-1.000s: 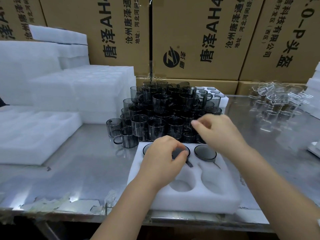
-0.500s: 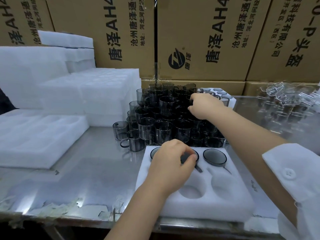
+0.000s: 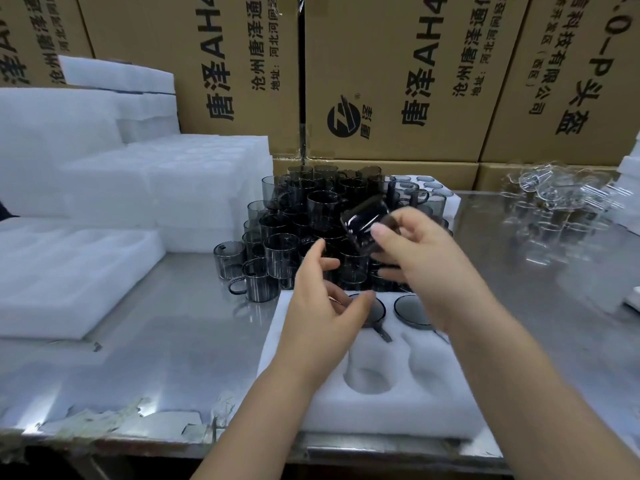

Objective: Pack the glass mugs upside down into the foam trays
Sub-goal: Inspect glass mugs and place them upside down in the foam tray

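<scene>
At centre frame the right hand (image 3: pixel 412 251) has its grip closed round a smoked glass mug (image 3: pixel 367 225), tilted partway over, likely so it goes in rim-down. The left hand (image 3: pixel 322 306) hovers empty with its grip loosely open above the foam tray (image 3: pixel 298 386) on the surface, probably ready to steady the mug. Two far pockets hold inverted mugs (image 3: pixel 412 310); the near pockets (image 3: pixel 370 375) lie vacant.
</scene>
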